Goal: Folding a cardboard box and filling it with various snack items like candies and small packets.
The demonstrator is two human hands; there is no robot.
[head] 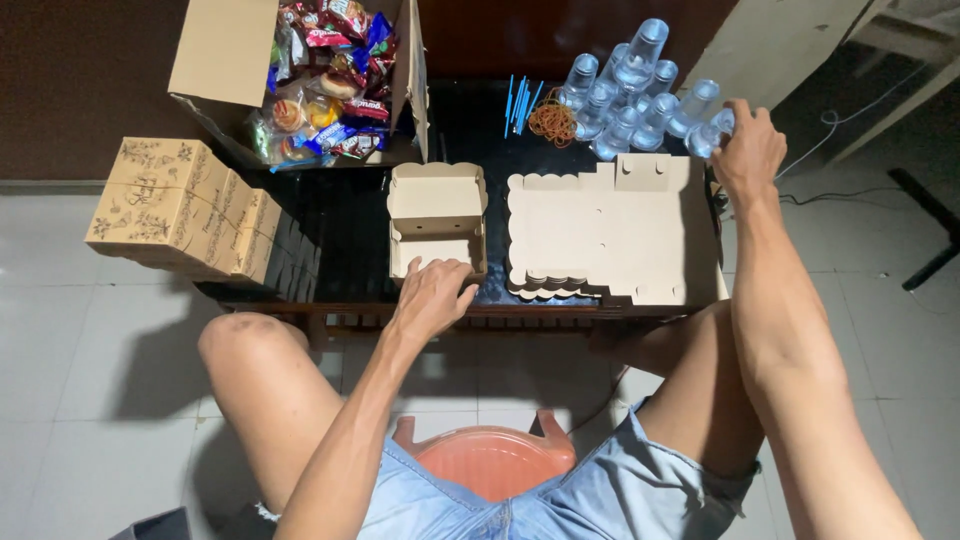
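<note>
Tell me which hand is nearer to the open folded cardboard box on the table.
Left. The left hand rests on the front edge of the open cardboard box; the right hand is far off to the right, at the clear plastic cups.

Dark table (345, 225) crowded. Back left blocked by open carton of snack packets (320, 80); left edge by stack of closed printed boxes (185, 210). Centre taken by open small box (437, 215) with left hand (432, 295) on its front edge. Right half covered by stack of flat cardboard blanks (605, 235). Back right packed with plastic water cups (635, 95), right hand (745, 150) among them. Free lanes: bare strip between printed boxes and small box; narrow gap between small box and blanks; patch behind small box, partly taken by blue straws (518, 100) and rubber bands (550, 122).
</note>
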